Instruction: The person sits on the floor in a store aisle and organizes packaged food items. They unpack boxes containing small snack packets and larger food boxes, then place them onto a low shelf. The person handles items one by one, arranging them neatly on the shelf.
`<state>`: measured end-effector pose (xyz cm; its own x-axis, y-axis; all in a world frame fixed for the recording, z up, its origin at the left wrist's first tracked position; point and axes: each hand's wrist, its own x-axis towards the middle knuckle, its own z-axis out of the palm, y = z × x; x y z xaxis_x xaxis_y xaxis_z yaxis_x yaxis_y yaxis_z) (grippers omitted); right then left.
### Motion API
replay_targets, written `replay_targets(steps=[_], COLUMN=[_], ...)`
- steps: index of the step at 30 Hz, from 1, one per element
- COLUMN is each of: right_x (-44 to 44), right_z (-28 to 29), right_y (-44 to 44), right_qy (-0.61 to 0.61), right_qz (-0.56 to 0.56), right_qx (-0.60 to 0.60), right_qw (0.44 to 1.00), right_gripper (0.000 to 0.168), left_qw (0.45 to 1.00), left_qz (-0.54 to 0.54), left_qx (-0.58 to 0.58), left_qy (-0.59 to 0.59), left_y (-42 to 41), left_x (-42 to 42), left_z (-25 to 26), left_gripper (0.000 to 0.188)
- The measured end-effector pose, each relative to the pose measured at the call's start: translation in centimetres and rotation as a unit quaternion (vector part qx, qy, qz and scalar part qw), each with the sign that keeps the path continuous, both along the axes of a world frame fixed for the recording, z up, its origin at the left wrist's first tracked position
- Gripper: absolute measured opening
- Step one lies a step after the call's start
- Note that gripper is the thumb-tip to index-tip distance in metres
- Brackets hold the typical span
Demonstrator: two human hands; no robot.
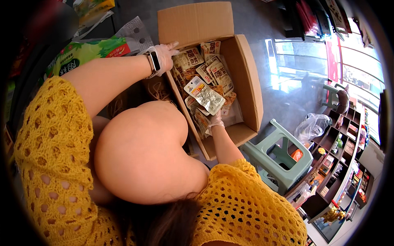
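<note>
An open cardboard box (251,83) stands before me on the floor, holding several snack packets (189,59) with printed labels. My left hand (165,60), in a clear plastic glove, rests on the box's far left corner, fingers apart. A watch (154,60) is on that wrist. Inside the box's near end, my right hand (216,119), also gloved, grips the lower end of a silver snack packet (204,95). That packet lies tilted above the others, its colored label end pointing up and left. It hides most of my right fingers.
A pale green plastic stool (277,150) stands right of the box. Beyond it are a clear plastic bag (312,126) and a dark shelf unit (334,135) with goods. Left of the box lies a green printed plastic package (89,53). One box flap (195,21) is folded outward.
</note>
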<state>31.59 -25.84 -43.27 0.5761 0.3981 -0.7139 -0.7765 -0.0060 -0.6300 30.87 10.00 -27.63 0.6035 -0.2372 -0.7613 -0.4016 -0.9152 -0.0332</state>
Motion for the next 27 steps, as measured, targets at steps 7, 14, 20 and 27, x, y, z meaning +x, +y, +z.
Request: replay_targets(steps=[7, 14, 20, 27], right_x=[1.2, 0.7, 4.4, 6.9], right_z=[-0.9, 1.8, 3.0, 5.3], right_y=[1.8, 12.0, 16.9, 14.4], right_qy=[0.138, 0.195, 0.175, 0.178], right_qz=[-0.121, -0.269, -0.191, -0.339], right_qx=[0.026, 0.155, 0.204, 0.414], right_qw=[0.983, 0.93, 0.944, 0.826], right_gripper=[0.06, 0.068, 0.062, 0.08], left_qw=[0.999, 0.998, 0.996, 0.996], left_qz=[-0.028, -0.014, 0.007, 0.032], left_qx=[-0.01, -0.027, -0.035, -0.024], left_qy=[-0.01, -0.053, -0.078, -0.074], left_y=[0.1, 0.4, 0.5, 0.2], left_x=[0.1, -0.4, -0.8, -0.7], left_z=[0.5, 0.0, -1.2, -0.6], left_gripper=[0.042, 0.036, 0.036, 0.036])
